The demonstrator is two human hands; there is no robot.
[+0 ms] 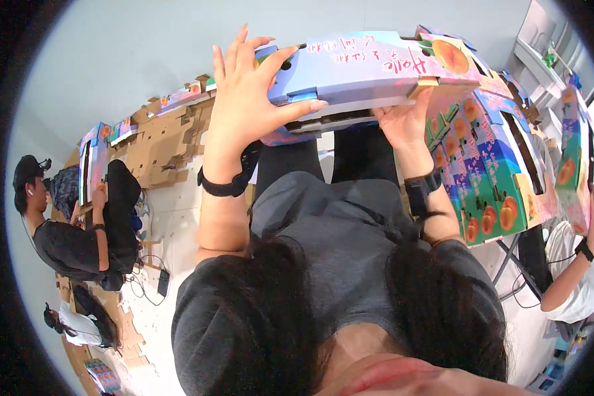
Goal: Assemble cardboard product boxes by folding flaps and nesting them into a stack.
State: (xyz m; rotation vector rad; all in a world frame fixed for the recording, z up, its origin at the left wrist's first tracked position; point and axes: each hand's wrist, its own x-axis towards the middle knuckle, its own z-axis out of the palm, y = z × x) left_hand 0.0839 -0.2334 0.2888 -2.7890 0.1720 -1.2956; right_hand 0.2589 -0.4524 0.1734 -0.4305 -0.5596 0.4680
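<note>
Bare, spread-fingered left hand (244, 99), gripping between thumb and forefinger; bare right hand (404, 127), lower, palm upturned, fingers partly hidden; both bare forearms (223, 221) raised forward.

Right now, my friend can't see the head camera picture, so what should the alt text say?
A person's left hand spreads over the left end of a colourful fruit-printed cardboard box, while the right hand touches its near lower edge. Similar boxes show at right; at left, a person in a black cap touches another box.
</note>
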